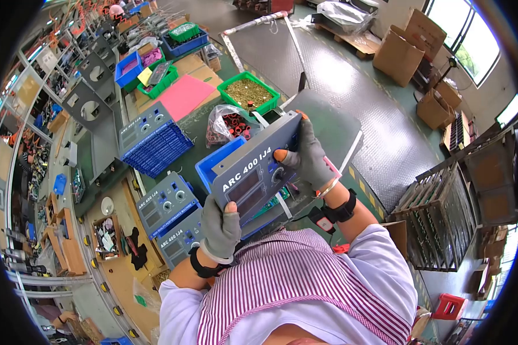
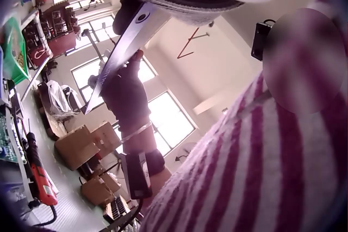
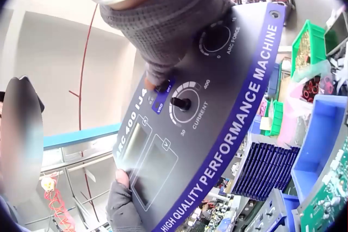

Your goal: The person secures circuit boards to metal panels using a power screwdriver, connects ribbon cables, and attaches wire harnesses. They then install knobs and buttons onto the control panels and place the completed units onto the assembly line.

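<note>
A grey panel point(image 1: 253, 172) lettered "ARC 400 IJ4" is held up, tilted, between two gloved hands. The left hand point(image 1: 220, 230) grips its lower left end, thumb on the face. The right hand point(image 1: 311, 152) grips the upper right end, its thumb near the switch beside the current knob. In the right wrist view the panel point(image 3: 212, 112) shows its knob, two display windows and a blue lettered strip, with the left hand point(image 3: 123, 207) at the lower end and the right hand point(image 3: 168, 31) over the face. The left wrist view shows the panel point(image 2: 122, 47) edge-on and the right hand point(image 2: 128, 93) behind it.
Beneath the panel lie a blue bin point(image 1: 213, 164) and a green circuit board point(image 1: 275, 201). Beyond are a bag of red-and-black parts point(image 1: 230, 123) and a green bin point(image 1: 249, 92) of brass-coloured pieces. Stacked panels point(image 1: 167, 201) and a blue rack point(image 1: 157, 150) stand at the left.
</note>
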A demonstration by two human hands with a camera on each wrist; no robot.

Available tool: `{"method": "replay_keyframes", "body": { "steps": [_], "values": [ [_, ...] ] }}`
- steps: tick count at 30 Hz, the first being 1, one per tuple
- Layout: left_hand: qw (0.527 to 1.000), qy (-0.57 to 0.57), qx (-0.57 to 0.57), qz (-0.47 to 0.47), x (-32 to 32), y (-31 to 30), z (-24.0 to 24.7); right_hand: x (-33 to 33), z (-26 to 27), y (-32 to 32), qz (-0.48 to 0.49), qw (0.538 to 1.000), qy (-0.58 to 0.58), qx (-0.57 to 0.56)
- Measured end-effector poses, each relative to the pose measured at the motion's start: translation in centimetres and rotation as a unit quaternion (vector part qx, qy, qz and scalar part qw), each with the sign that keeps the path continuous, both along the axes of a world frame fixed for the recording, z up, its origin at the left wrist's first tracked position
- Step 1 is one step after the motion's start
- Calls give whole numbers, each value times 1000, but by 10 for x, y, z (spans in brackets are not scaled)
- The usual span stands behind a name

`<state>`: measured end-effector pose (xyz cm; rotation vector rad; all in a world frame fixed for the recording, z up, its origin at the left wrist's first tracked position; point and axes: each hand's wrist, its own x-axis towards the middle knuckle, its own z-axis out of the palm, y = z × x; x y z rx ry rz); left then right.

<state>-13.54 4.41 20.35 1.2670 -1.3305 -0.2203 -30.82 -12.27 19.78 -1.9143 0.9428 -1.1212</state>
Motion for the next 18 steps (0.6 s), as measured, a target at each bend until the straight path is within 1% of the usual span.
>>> {"method": "replay_keyframes", "body": {
  "steps": [2, 3, 5, 6, 7, 10, 13, 16, 18],
  "values": [
    [1000, 3, 6, -7, 0, -4, 0, 0, -2, -4, 0, 999, 17, -31],
    [1000, 3, 1, -8, 0, -7, 3, -1, 7, -1, 17, 1000, 11, 18],
    [1000, 10, -2, -3, 3, -11, 5, -4, 12, -5, 40, 999, -12, 5],
    [1000, 17, -4, 2, 6, -15, 5, -3, 17, -7, 53, 998, -25, -3],
    [1000, 23, -8, 6, 9, -19, 6, -4, 25, -8, 105, 989, -88, 47],
    [1000, -13, 17, -2, 8, -15, 12, 3, 31, -7, 14, 991, 9, 133],
    [996, -88, -12, 20, 7, -16, 4, 3, 13, -14, 45, 993, -25, 110],
    [995, -94, 8, 28, 3, -16, 9, 2, 12, -12, 111, 956, -172, 211],
    [994, -104, 4, 30, 1, -18, 8, 5, -6, -19, 131, 951, -195, 201]
  ]
}}
